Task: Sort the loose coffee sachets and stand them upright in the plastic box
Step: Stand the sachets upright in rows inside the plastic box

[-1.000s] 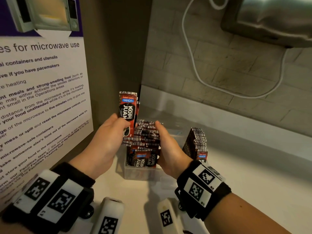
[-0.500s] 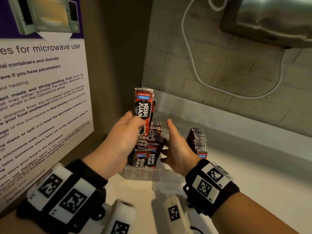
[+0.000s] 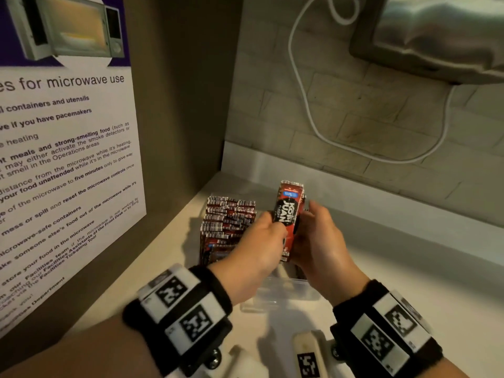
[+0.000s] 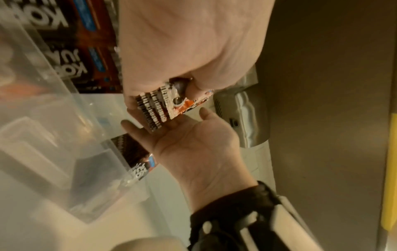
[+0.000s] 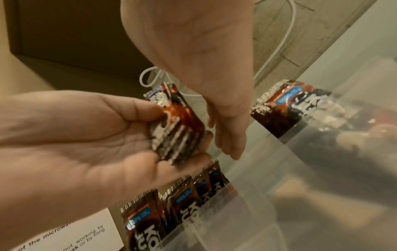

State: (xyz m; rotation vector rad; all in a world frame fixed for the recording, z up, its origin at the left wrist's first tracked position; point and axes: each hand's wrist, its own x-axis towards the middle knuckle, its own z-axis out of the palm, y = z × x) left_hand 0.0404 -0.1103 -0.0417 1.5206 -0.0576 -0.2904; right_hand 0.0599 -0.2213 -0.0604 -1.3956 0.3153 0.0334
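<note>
I see my left hand gripping a sachet bundle upright; my right hand lies flat against it, fingers straight. Both hide most of the plastic box beneath.

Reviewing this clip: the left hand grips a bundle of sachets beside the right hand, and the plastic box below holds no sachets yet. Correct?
Not quite. The left hand grips the bundle of sachets beside the right hand, but the plastic box already holds upright sachets, as the head view shows.

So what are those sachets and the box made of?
Sachets: probably glossy printed plastic or foil film; they shine and have crimped ends. Box: clear, smooth, seemingly rigid plastic; sachets show through its wall.
</note>
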